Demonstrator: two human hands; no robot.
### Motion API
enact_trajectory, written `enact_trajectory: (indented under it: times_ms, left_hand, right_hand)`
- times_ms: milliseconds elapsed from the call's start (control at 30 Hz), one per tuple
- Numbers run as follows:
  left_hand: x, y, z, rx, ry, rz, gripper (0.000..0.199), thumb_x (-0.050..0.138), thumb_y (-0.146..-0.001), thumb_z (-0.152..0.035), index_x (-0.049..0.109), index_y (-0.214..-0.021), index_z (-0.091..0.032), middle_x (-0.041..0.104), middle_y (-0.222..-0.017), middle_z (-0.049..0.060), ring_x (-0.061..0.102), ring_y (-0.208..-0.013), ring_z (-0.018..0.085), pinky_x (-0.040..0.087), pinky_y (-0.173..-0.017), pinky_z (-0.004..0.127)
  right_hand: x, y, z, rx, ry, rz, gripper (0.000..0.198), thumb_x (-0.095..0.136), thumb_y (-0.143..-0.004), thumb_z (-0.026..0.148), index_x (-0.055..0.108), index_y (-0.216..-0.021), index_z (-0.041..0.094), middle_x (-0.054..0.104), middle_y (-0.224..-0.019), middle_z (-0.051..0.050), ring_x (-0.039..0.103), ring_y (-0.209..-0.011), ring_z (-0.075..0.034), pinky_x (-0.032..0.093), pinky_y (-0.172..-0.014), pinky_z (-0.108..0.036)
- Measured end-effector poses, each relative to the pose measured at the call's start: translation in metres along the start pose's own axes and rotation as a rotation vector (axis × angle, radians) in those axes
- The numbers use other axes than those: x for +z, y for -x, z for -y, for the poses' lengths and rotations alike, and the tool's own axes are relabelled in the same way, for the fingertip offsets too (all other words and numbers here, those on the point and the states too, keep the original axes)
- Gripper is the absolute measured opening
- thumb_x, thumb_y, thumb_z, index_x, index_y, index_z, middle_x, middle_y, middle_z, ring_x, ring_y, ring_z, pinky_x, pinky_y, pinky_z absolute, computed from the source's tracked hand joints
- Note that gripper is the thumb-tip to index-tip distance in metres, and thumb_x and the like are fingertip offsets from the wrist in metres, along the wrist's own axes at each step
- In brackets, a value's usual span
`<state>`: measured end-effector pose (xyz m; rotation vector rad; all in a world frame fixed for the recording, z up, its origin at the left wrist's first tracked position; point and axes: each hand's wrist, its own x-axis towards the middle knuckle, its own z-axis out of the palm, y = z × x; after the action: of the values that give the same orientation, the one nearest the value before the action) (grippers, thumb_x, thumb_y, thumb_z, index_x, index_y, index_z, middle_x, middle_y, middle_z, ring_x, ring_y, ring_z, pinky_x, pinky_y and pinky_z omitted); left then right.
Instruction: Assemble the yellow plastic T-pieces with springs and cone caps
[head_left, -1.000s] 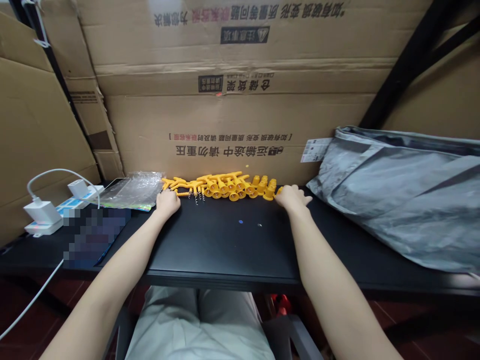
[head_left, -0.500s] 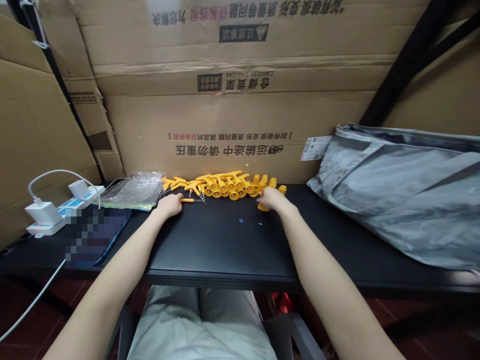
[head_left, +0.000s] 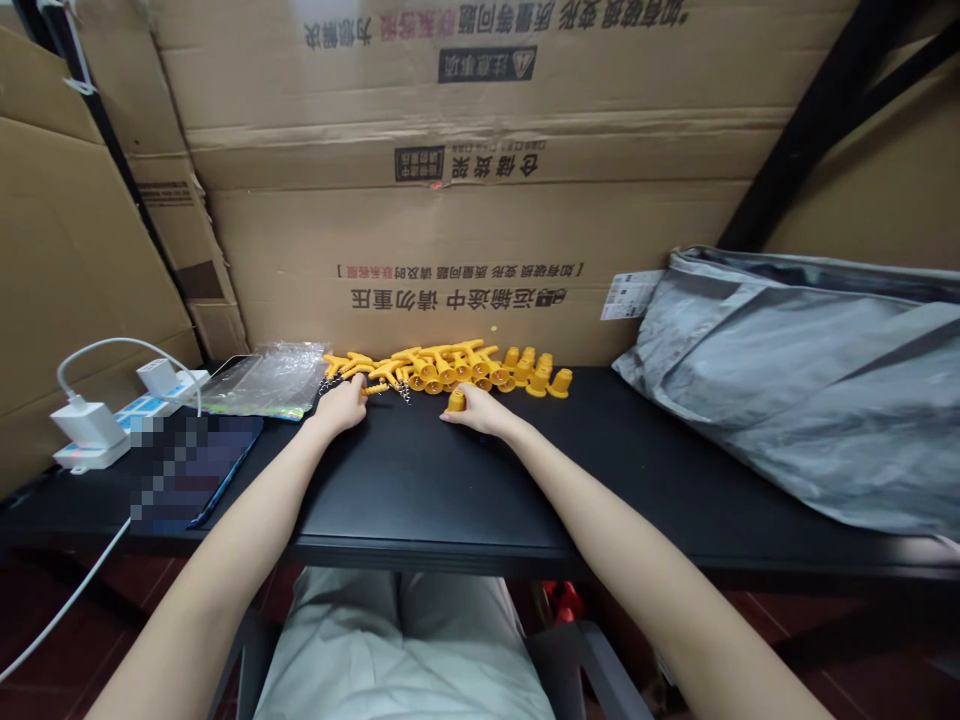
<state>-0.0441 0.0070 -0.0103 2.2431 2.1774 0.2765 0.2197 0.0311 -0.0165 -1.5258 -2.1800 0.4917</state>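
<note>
My left hand (head_left: 343, 404) is closed around a corkscrew, whose yellow handle (head_left: 375, 389) sticks out to the right of the fingers. Its metal spiral is hidden or too small to make out. Between the fingers of my right hand (head_left: 481, 411) is a yellow bell-shaped cap (head_left: 456, 401), just above or on the black table. Other yellow corkscrews (head_left: 388, 374) with dark metal spirals lie beyond my left hand. Behind my right hand is a pile of corkscrews fitted with bell caps (head_left: 450, 372). Several loose bell caps (head_left: 538, 379) stand farther right.
The black table (head_left: 420, 490) backs onto a cardboard wall (head_left: 480, 230). On the left are a clear plastic bag (head_left: 262, 382), a dark tablet-like device (head_left: 217, 470) and a white power strip (head_left: 139, 415) with chargers. A large grey bag (head_left: 795, 390) sits on the right.
My right hand has moved left from the loose bell caps, bringing one cap with it toward my left hand. The corkscrew in my left hand has risen and tilted slightly.
</note>
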Motion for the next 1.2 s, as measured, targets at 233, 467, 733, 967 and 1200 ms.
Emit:
enact_trajectory:
  times_ms: [233,467,733,967,1200]
  left_hand:
    - [0.003,0.0,-0.001,0.021,0.004,0.017,0.03,0.041,-0.089,-0.028,0.047,-0.118,-0.021,0.066,-0.113,0.014,0.065,-0.103,0.028,0.049,-0.086,0.038]
    - [0.004,-0.002,0.0,0.027,0.012,0.024,0.029,0.042,-0.089,-0.029,0.048,-0.117,-0.021,0.066,-0.112,0.013,0.064,-0.103,0.027,0.049,-0.086,0.038]
    - [0.004,0.0,-0.002,0.034,0.039,0.002,0.029,0.044,-0.089,-0.029,0.05,-0.117,-0.022,0.066,-0.111,0.012,0.065,-0.102,0.026,0.048,-0.088,0.038]
    - [0.003,0.002,-0.004,0.065,0.046,0.0,0.029,0.044,-0.089,-0.03,0.05,-0.116,-0.022,0.067,-0.11,0.012,0.065,-0.101,0.026,0.049,-0.086,0.037]
    - [0.003,0.002,-0.004,0.076,0.056,-0.006,0.029,0.045,-0.088,-0.029,0.051,-0.116,-0.022,0.067,-0.11,0.011,0.065,-0.1,0.026,0.049,-0.086,0.037]
  right_hand:
    - [0.021,-0.013,0.019,0.035,0.077,-0.026,0.028,0.073,-0.075,0.03,0.056,-0.091,0.014,0.064,-0.105,-0.012,0.063,-0.094,-0.022,0.047,-0.078,-0.028]
    - [0.018,-0.015,0.037,0.073,0.222,0.054,0.036,0.07,-0.081,0.03,0.056,-0.11,0.013,0.056,-0.125,-0.017,0.06,-0.111,-0.027,0.046,-0.087,-0.031]
    - [0.02,0.001,0.045,0.037,0.33,-0.005,0.029,0.061,-0.087,0.029,0.053,-0.111,0.015,0.056,-0.122,-0.015,0.059,-0.112,-0.028,0.046,-0.088,-0.035]
    - [0.021,-0.003,0.032,-0.054,0.308,-0.107,0.027,0.063,-0.085,0.023,0.052,-0.108,0.017,0.061,-0.111,-0.015,0.061,-0.105,-0.028,0.047,-0.085,-0.036]
    - [0.019,-0.004,0.026,-0.102,0.278,-0.101,0.017,0.065,-0.082,0.023,0.057,-0.096,0.018,0.065,-0.1,-0.011,0.061,-0.099,-0.025,0.046,-0.084,-0.033]
